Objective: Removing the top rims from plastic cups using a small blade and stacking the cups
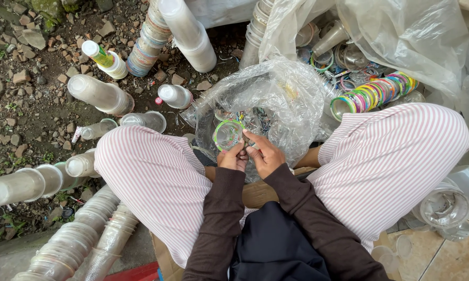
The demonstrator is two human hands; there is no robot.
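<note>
Both hands meet between the knees, over a clear plastic bag [276,99]. Left hand [233,157] and right hand [265,153] press close together, fingertips pinching a clear plastic cup [228,135] with a green rim band, held just above the bag's mouth. Stacks of nested clear cups [75,242] lie on stony ground to the left; a stack with coloured rims [375,93] lies to the right.

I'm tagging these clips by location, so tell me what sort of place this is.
Probably an outdoor spot for sorting used plastic cups. Stacked cups lie on stony dirt, a clear bag sits between the person's knees, and both hands hold a cup with a green rim.
</note>
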